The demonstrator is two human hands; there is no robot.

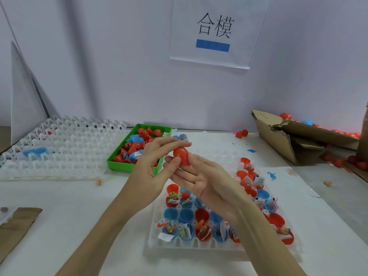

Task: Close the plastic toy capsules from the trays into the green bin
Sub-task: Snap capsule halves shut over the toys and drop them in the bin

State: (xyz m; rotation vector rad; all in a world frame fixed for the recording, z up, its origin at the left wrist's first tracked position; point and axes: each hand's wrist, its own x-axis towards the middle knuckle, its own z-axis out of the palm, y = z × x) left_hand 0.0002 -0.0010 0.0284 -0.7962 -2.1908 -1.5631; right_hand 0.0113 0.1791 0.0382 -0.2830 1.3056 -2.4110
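Head view: two bare hands are meeting over a white table (65, 208). The left hand (147, 176) is reaching in from seven o'clock and pinching a red capsule (181, 156) between thumb and fingertips. The right hand (201, 182), coming from five o'clock, is lying palm up with fingers nearly straight, its thumb resting against the capsule's right side. The capsule is sitting near the middle of the view, just at three o'clock of the green bin (129, 166), which is holding closed red and blue capsules. Below the hands, at six o'clock, a white tray (159, 244) is holding open red and blue capsule halves with small toys and paper slips. At nine o'clock, more white trays (65, 148) are lying stacked, one blue piece on them. At three o'clock, a torn cardboard box (278, 140) is spilling red capsules. At twelve o'clock, a paper sign (215, 32) is hanging on the wall.
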